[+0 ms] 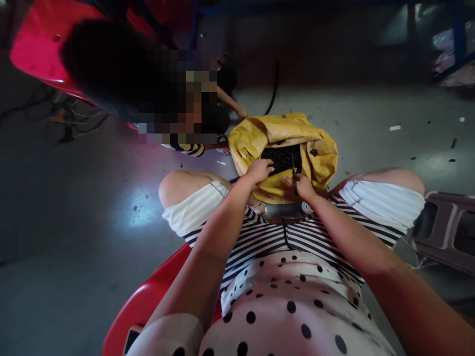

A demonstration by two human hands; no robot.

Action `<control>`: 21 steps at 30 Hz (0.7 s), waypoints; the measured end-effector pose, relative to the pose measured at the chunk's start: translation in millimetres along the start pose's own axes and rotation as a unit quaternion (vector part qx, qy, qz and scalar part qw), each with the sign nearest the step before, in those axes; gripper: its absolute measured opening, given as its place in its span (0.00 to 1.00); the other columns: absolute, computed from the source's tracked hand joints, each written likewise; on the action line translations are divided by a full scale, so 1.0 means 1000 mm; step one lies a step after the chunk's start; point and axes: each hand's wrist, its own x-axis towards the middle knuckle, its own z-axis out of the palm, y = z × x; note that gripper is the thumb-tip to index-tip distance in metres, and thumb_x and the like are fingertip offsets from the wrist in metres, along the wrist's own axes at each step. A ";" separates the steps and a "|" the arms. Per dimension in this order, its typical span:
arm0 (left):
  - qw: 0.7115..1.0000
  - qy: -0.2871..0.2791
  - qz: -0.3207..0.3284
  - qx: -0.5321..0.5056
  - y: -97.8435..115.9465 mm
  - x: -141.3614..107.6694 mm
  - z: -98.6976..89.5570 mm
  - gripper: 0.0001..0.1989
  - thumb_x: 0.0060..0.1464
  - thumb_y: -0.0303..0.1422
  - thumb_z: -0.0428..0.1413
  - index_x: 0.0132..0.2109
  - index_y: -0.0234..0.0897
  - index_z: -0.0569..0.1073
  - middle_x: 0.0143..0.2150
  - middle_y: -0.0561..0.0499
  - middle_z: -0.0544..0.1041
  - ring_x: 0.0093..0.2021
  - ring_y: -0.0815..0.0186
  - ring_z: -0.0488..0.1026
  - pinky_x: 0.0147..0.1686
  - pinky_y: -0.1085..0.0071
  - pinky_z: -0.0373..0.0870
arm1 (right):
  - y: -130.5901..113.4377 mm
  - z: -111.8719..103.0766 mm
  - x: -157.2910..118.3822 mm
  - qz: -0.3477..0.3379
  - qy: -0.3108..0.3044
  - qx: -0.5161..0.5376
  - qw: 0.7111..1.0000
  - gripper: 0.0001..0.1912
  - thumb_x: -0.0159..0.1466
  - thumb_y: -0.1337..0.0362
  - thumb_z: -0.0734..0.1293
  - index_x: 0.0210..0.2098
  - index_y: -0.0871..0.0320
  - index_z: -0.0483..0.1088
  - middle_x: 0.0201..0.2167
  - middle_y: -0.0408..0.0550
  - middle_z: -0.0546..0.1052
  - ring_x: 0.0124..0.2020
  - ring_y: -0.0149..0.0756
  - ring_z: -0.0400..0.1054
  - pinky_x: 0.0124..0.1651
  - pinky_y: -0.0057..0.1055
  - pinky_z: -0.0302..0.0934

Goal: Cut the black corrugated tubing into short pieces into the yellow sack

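Note:
A yellow woven sack [287, 129] stands between my knees, its top folded open. Many small black pieces [276, 157] fill the opening. My left hand [260, 170] is at the left rim, its fingers bent over the pieces; whatever they pinch is too small to make out. Close to the front rim, my right hand [302, 187] is closed around a slim dark tool [294, 180] with a bit of yellow near its middle. This tool points away from me over the opening; its exact kind is unclear.
At the left, another person's arm [230, 101] reaches toward the sack beside a red chair [40, 44]. A brown plastic stool [443, 222] is at my right. Cables [74, 116] lie on the left floor, and small scraps [395, 128] on the right.

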 end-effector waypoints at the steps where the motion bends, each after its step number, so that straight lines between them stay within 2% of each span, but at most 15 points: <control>1: 1.000 0.014 -0.007 0.005 0.000 0.000 -0.004 0.18 0.67 0.34 0.56 0.60 0.40 0.80 0.59 0.43 0.82 0.60 0.54 0.77 0.58 0.66 0.70 | -0.001 0.000 -0.002 0.007 -0.017 -0.028 0.999 0.28 0.66 0.36 0.63 0.37 0.57 0.73 0.33 0.53 0.80 0.38 0.45 0.75 0.42 0.35 0.66; 6: 0.999 0.048 -0.010 0.021 0.005 -0.003 -0.012 0.19 0.68 0.32 0.54 0.62 0.39 0.78 0.62 0.42 0.79 0.62 0.53 0.75 0.60 0.65 0.70 | -0.007 0.001 -0.010 0.008 -0.051 -0.087 0.995 0.31 0.65 0.32 0.64 0.40 0.56 0.74 0.39 0.55 0.81 0.45 0.49 0.76 0.46 0.35 0.65; 12: 0.999 0.026 0.006 0.038 0.006 -0.004 -0.009 0.18 0.68 0.33 0.55 0.61 0.41 0.79 0.61 0.44 0.80 0.62 0.55 0.75 0.60 0.66 0.69 | -0.016 -0.005 -0.012 0.014 -0.053 -0.121 0.991 0.30 0.68 0.35 0.63 0.44 0.56 0.76 0.42 0.56 0.81 0.48 0.52 0.77 0.48 0.37 0.66; 15: 0.999 0.011 0.020 0.038 0.006 -0.004 -0.008 0.18 0.68 0.33 0.55 0.61 0.41 0.79 0.60 0.44 0.80 0.61 0.55 0.75 0.60 0.66 0.69 | -0.019 -0.007 -0.009 0.013 -0.044 -0.112 0.993 0.28 0.68 0.37 0.64 0.45 0.56 0.76 0.42 0.56 0.82 0.47 0.50 0.77 0.47 0.36 0.65; 21: 0.999 0.021 0.034 0.018 0.006 -0.004 -0.006 0.17 0.67 0.33 0.56 0.60 0.40 0.80 0.59 0.44 0.81 0.60 0.54 0.76 0.60 0.65 0.69 | -0.017 -0.008 -0.006 0.012 -0.037 -0.051 0.998 0.28 0.67 0.38 0.66 0.46 0.59 0.74 0.43 0.56 0.81 0.43 0.46 0.76 0.45 0.33 0.64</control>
